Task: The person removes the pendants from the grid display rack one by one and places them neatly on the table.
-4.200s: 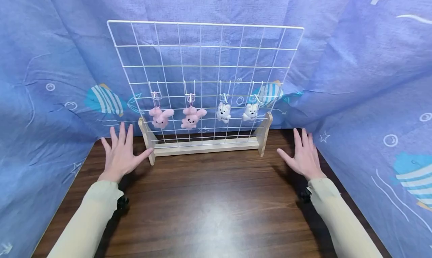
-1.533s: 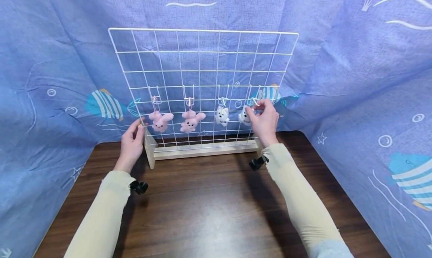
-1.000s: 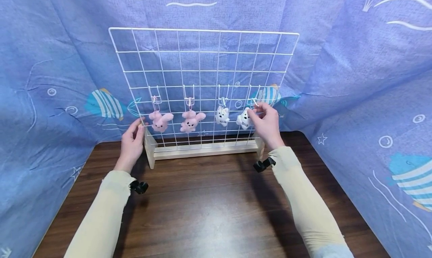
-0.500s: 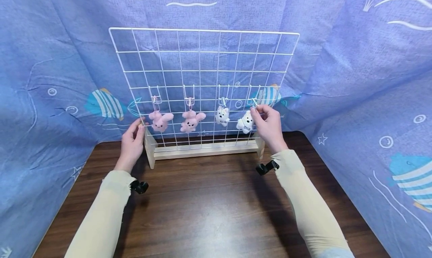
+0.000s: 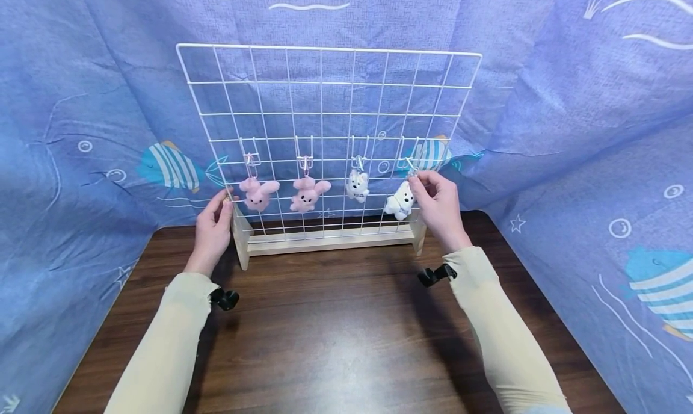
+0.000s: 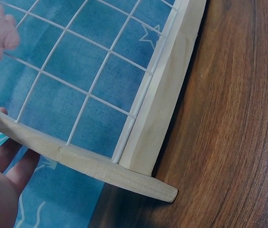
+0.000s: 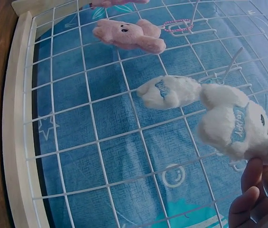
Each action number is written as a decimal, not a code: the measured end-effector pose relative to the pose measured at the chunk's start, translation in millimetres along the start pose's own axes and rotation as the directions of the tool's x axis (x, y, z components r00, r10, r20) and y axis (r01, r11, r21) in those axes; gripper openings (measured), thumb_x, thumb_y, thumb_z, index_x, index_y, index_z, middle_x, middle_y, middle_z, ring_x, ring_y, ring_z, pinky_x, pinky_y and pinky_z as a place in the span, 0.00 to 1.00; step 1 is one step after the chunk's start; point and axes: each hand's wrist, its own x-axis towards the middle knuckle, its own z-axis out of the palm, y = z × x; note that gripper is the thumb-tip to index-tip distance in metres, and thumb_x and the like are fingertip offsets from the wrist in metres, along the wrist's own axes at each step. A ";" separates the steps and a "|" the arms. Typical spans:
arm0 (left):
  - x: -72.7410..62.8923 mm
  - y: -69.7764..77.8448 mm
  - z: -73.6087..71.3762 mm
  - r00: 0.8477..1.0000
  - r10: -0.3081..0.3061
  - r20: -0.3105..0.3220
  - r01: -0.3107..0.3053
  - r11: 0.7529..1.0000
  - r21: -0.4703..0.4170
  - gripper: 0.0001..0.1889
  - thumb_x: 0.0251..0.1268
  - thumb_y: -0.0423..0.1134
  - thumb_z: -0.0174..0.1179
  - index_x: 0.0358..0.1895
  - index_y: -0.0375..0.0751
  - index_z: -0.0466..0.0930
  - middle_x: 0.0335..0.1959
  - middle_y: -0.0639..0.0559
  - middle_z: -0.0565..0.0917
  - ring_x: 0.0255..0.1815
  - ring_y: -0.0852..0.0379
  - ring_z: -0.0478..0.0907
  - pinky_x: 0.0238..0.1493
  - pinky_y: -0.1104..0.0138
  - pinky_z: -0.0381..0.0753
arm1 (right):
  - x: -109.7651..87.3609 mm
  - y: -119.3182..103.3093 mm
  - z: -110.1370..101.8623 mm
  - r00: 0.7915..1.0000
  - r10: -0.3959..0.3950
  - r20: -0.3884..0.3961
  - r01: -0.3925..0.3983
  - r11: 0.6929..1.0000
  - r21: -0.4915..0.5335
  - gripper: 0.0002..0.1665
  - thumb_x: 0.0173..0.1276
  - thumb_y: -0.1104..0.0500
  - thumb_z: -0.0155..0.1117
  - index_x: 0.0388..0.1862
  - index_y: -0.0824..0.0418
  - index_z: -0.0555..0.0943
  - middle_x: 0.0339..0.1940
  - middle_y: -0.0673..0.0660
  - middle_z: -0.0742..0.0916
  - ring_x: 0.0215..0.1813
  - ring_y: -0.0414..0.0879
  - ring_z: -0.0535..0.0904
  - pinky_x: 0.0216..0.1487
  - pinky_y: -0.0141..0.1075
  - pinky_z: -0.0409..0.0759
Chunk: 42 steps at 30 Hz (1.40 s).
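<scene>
Eased down-right since half a second ago with the small white plush bear charm (image 5: 401, 201), pinched near its top by the nearer right hand (image 5: 441, 207), slanting lengthwise down-left from the grip. Far left, gripping pale wooden stand (image 5: 241, 236) with left hand (image 5: 212, 227).

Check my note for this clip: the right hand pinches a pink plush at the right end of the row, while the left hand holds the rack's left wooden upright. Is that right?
Not quite: the plush that the right hand pinches is white, not pink, as the right wrist view shows. The left hand does hold the left wooden upright.
</scene>
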 end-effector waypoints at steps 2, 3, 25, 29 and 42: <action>-0.5 0.9 -0.1 1.000 -0.006 0.000 0.006 1.000 -0.004 0.22 0.86 0.35 0.47 0.75 0.32 0.72 0.63 0.24 0.80 0.46 0.57 0.77 0.43 0.78 0.70 | -1.6 0.7 -1.3 1.000 -0.008 0.003 0.008 1.000 0.004 0.13 0.78 0.56 0.67 0.43 0.67 0.87 0.27 0.50 0.81 0.28 0.38 0.74 0.30 0.29 0.71; -0.7 1.1 -0.2 1.000 -0.011 0.003 0.011 1.000 -0.007 0.22 0.86 0.35 0.47 0.75 0.33 0.72 0.63 0.24 0.80 0.46 0.56 0.77 0.43 0.78 0.70 | -2.6 0.9 -1.9 1.000 -0.011 0.003 0.011 1.000 0.005 0.13 0.78 0.57 0.66 0.43 0.68 0.87 0.26 0.50 0.81 0.28 0.38 0.74 0.30 0.29 0.70; -2.0 1.8 0.0 1.000 -0.006 -0.003 0.006 1.000 -0.015 0.21 0.86 0.35 0.48 0.74 0.33 0.72 0.62 0.25 0.80 0.49 0.50 0.79 0.45 0.76 0.71 | -59.3 0.8 -11.7 0.967 0.010 0.253 -0.002 0.999 -0.032 0.08 0.76 0.70 0.62 0.41 0.75 0.85 0.26 0.62 0.85 0.26 0.35 0.73 0.28 0.27 0.71; -1.3 1.0 1.9 1.000 0.009 -0.022 -0.009 1.000 0.005 0.20 0.86 0.34 0.48 0.73 0.32 0.74 0.59 0.32 0.84 0.44 0.52 0.78 0.43 0.75 0.70 | -68.2 30.6 -7.9 0.949 0.049 0.310 -0.031 0.997 -0.065 0.08 0.77 0.69 0.62 0.40 0.73 0.85 0.26 0.62 0.84 0.26 0.36 0.72 0.29 0.28 0.70; 10.3 -31.4 2.2 0.998 0.037 -0.048 -0.034 0.997 0.063 0.20 0.87 0.39 0.48 0.72 0.38 0.76 0.57 0.34 0.85 0.34 0.60 0.70 0.40 0.70 0.67 | -84.7 99.5 4.3 0.899 0.104 0.424 -0.063 0.992 -0.110 0.07 0.77 0.65 0.64 0.38 0.64 0.86 0.27 0.50 0.83 0.29 0.38 0.74 0.33 0.31 0.72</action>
